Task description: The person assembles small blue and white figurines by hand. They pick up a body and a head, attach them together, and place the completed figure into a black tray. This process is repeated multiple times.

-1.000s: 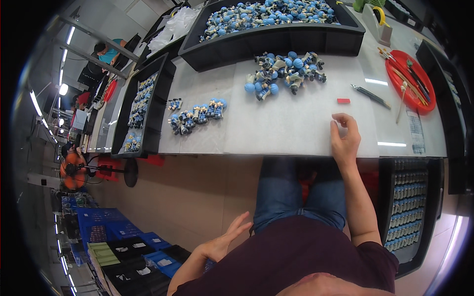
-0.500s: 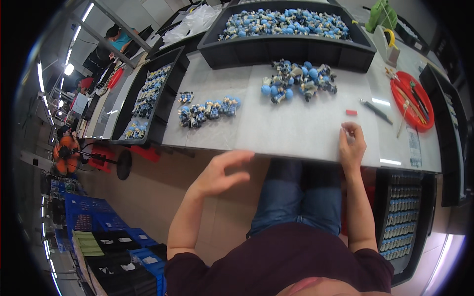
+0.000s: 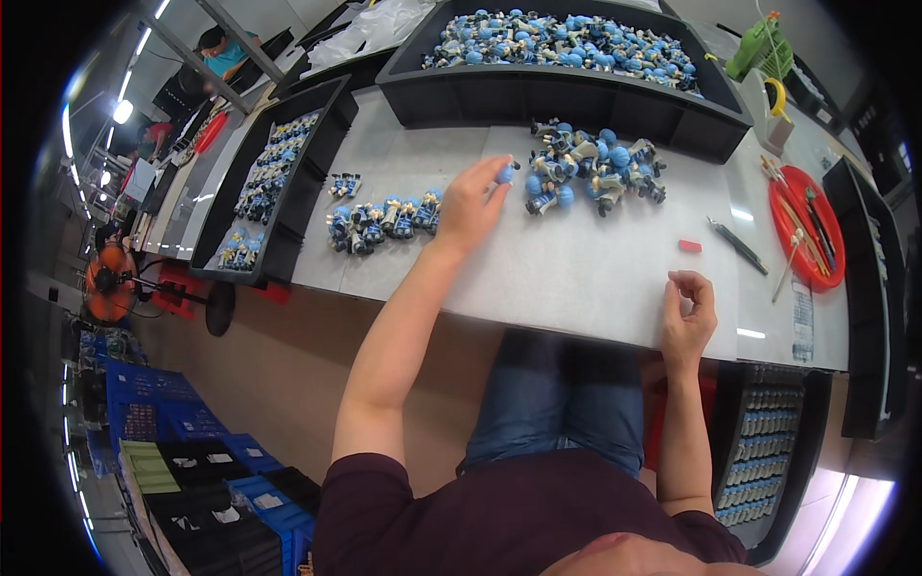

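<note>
My left hand point(image 3: 469, 206) reaches over the table with thumb and fingertips closed around a small figurine with a blue round head point(image 3: 505, 175). Just right of it lies a loose pile of blue-headed figurines point(image 3: 600, 165). A row of similar figurines point(image 3: 384, 221) sits left of my left wrist, with a smaller group point(image 3: 344, 184) behind it. My right hand point(image 3: 688, 317) rests at the table's front edge, its fingers curled toward the thumb; whatever they may hold cannot be made out. A red block point(image 3: 690, 246) lies beyond it, beside a pen-like tool point(image 3: 738, 245).
A large black bin point(image 3: 567, 96) full of figurines stands at the back. Another black tray point(image 3: 317, 182) holds rows at the left. At the right are a red dish point(image 3: 834, 259) of tools and a black tray point(image 3: 869, 317). A tray of figurines point(image 3: 765, 451) sits below the table edge.
My left hand has moved from the table's front edge forward to beside the pile, and a figurine is now in its fingers. My right hand stays almost the same. The view has shifted slightly.
</note>
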Tool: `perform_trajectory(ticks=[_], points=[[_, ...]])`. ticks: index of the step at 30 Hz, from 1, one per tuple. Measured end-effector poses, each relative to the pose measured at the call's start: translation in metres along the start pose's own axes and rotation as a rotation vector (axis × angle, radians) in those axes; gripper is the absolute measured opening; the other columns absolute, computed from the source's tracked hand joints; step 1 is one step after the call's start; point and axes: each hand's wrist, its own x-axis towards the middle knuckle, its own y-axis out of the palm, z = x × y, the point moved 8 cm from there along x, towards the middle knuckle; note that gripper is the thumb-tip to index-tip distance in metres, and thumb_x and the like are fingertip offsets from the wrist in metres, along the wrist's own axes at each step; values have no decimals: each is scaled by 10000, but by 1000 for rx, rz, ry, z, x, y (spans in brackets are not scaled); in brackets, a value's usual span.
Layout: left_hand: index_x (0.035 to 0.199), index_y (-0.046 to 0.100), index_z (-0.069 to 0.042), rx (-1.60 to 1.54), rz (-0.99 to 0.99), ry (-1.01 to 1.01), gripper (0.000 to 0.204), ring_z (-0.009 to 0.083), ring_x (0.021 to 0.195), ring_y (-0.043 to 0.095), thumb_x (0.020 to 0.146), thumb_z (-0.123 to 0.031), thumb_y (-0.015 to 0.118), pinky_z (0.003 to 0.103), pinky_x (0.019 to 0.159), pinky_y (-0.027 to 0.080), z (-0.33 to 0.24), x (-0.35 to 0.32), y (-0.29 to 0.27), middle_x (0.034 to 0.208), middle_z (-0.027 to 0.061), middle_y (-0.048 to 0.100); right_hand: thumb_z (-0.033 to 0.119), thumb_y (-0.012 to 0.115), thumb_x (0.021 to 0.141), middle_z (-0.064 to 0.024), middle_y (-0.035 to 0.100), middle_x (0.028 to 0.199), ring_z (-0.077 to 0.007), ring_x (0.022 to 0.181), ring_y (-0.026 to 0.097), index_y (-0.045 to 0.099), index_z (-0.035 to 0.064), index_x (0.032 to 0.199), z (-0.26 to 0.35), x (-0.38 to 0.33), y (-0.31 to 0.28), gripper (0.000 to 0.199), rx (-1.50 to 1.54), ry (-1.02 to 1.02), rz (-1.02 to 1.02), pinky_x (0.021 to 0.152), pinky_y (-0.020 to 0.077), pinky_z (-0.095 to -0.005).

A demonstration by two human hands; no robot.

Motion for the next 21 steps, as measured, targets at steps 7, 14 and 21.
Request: perform_trajectory(ticks=[7,14,21], points=[[1060,594,-10,-811,135,-586,315,68,641,537,866,-258,580,193,546,436,-27,-47,22,775,13,606,-24,603,752,-114,601,911,-198,832,569,565,-4,919,24,-6,8,173,-84,-231,55,753,440,-304],[1107,577,-30,-1068,209,-607,328,65,717,543,884,-270,548,220,642,446,-61,-67,81,852,7,608,-39,665,723,-119,593,946,-188,909,587,543,-18,981,45,-16,75,286,403,12,359,751,490,-282],[1168,549,-31,-1128,123,-581,317,58,766,518,908,-209,515,210,687,437,-57,-80,89,874,-8,598,-46,638,761,-136,548,1050,-188,982,570,460,-34,1088,19,-21,80,373,543,127,365,866,484,-300]])
